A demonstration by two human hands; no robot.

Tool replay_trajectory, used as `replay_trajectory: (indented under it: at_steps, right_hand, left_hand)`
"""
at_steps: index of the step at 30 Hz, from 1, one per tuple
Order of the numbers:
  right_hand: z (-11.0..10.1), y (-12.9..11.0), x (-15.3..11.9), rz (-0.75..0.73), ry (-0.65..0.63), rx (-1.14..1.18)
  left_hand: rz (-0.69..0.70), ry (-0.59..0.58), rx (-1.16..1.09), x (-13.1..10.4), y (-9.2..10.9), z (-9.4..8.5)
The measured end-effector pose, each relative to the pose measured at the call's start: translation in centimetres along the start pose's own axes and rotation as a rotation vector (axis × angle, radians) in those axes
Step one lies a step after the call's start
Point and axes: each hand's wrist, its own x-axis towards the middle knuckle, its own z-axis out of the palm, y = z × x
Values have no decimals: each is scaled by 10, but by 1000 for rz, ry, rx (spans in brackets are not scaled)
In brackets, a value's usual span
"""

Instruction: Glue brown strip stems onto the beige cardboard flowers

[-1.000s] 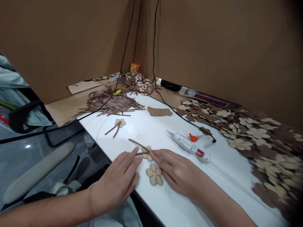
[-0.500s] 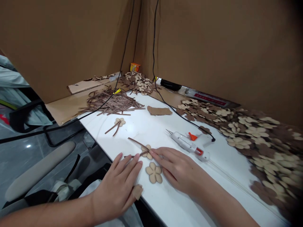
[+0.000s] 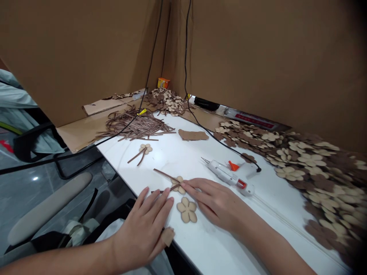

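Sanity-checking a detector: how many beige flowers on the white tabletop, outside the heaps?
3: a far flower with two strips, near the strip heap; a middle flower with strips, at the right hand; a bare flower, nearest the wearer. Hands may hide more.

On the smooth white tabletop (image 3: 218, 248) lies a flat beige five-petalled flower (image 3: 187, 210). From it, a beige flower crossed by brown strips (image 3: 166, 175) lies near twelve o'clock, torn brown cardboard (image 3: 193, 135) farther; a heap of thin brown strips (image 3: 134, 124), eleven; a white glue gun (image 3: 225, 173), two; piled beige-and-brown flower shapes (image 3: 312, 160) beyond.
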Motion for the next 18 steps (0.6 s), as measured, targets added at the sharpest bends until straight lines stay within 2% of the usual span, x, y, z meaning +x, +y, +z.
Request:
replay_trajectory:
  at_steps: [7, 11, 15, 18]
  right_hand:
    - [-2, 0, 1, 6, -25, 17]
    - [-5, 0, 4, -44, -8, -46]
    - [-6, 0, 7, -99, 13, -136]
    - [-6, -2, 9, -127, 9, -194]
  left_hand:
    - [4, -8, -1, -1, 1, 1]
    - [-34, 3, -78, 0, -2, -6]
    - [-59, 91, -121, 18, -16, -20]
    - [-52, 17, -202, 38, -28, -21]
